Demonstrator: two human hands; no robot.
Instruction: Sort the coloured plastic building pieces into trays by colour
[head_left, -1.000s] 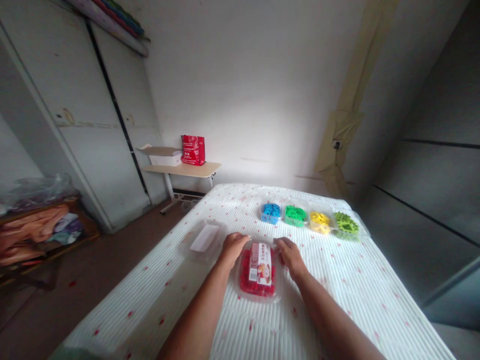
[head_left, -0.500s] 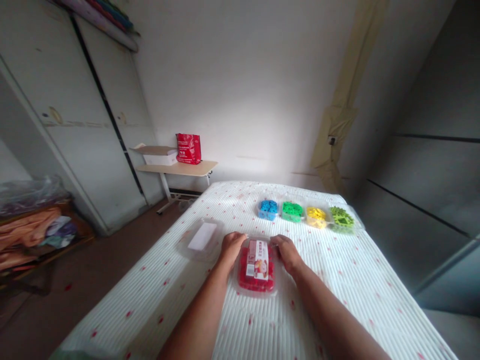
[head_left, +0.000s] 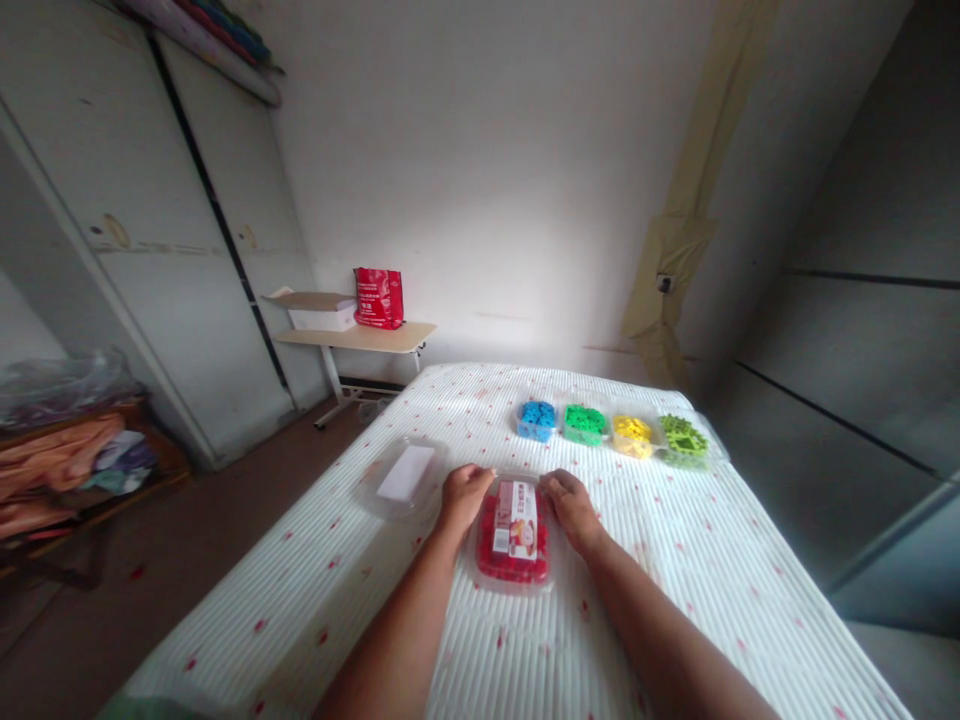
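In front of me on the bed lies a clear plastic container [head_left: 514, 570] full of red pieces, with a printed white label [head_left: 523, 520] on its top. My left hand [head_left: 466, 492] is closed at its far left corner, thumb and fingers pinching the rim. At the far right corner my right hand [head_left: 570, 500] grips the rim the same way, its fingertips partly hidden. Left of my left hand lies a clear plastic lid [head_left: 375, 500] with a white label [head_left: 406, 474].
Open clear boxes stand in a row at the far right: blue pieces [head_left: 536, 420], green pieces [head_left: 585, 424], yellow pieces [head_left: 632, 436] and light green pieces [head_left: 683, 440]. Beyond the bed, a small table [head_left: 375, 337] carries a red bag [head_left: 379, 298] and a white box [head_left: 322, 318].
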